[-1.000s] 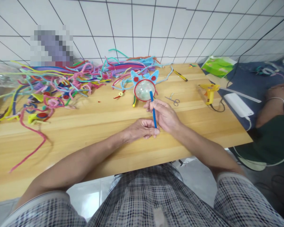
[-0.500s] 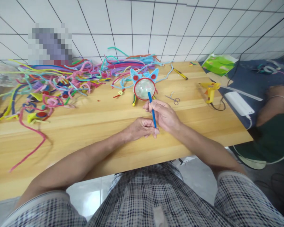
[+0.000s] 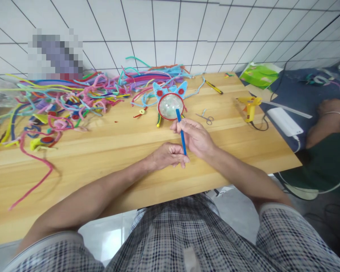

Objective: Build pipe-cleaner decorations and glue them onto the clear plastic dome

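A straight blue pipe cleaner piece (image 3: 183, 138) stands between my hands, thick enough that it may be several stems side by side. My right hand (image 3: 197, 136) is closed and pinches it around its upper part. At its lower end, my left hand (image 3: 171, 155) has thumb and fingers closed on it. The top of the blue piece overlaps a clear round dome (image 3: 171, 106) with a red rim. Behind the dome rise light blue ear shapes (image 3: 181, 90) with red centres. Yellow-and-dark stems stick out below it.
Many coloured pipe cleaners (image 3: 93, 92) are heaped at the back left. Small scissors (image 3: 208, 119), a yellow cutter knife (image 3: 214, 87) and a yellow glue gun (image 3: 251, 107) lie to the right. Beyond are a white power strip (image 3: 285, 121), a green packet (image 3: 260, 74) and another person's arm (image 3: 323, 124).
The whole view has shifted slightly, so things on the table appear a little further left. Both hands keep nearly the same hold on the blue piece.
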`<state>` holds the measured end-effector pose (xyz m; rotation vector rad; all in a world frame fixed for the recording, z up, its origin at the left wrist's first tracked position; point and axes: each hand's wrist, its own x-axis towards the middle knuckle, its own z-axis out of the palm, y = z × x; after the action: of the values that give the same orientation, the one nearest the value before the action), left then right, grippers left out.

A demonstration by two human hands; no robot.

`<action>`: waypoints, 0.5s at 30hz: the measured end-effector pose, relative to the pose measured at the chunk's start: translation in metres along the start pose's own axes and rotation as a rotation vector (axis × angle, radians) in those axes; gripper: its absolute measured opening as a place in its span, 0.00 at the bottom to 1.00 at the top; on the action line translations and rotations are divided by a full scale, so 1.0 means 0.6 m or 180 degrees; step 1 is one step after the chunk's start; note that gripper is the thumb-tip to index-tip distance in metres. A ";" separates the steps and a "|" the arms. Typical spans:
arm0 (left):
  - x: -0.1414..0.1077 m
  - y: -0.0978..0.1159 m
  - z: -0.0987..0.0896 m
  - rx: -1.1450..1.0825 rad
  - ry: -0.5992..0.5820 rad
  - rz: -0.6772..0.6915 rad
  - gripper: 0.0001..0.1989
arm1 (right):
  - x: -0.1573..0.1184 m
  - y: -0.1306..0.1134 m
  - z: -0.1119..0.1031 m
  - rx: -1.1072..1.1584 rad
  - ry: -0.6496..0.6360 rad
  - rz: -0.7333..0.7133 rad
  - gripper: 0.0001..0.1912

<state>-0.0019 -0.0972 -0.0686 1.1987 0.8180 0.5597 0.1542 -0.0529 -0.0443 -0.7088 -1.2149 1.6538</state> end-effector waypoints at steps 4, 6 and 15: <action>0.001 0.000 0.000 -0.0037 0.0076 0.0096 0.28 | 0.003 -0.001 -0.002 -0.0109 0.0102 -0.0034 0.24; 0.001 0.001 -0.002 -0.0096 0.0174 0.0218 0.29 | 0.005 0.000 -0.005 -0.0164 0.0202 -0.0052 0.24; 0.003 -0.002 -0.013 -0.0206 0.0335 0.0276 0.29 | 0.008 0.011 -0.012 -0.0142 0.0257 0.0066 0.23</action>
<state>-0.0073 -0.0914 -0.0717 1.1568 0.8334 0.7200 0.1564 -0.0463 -0.0524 -0.8108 -1.1936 1.6040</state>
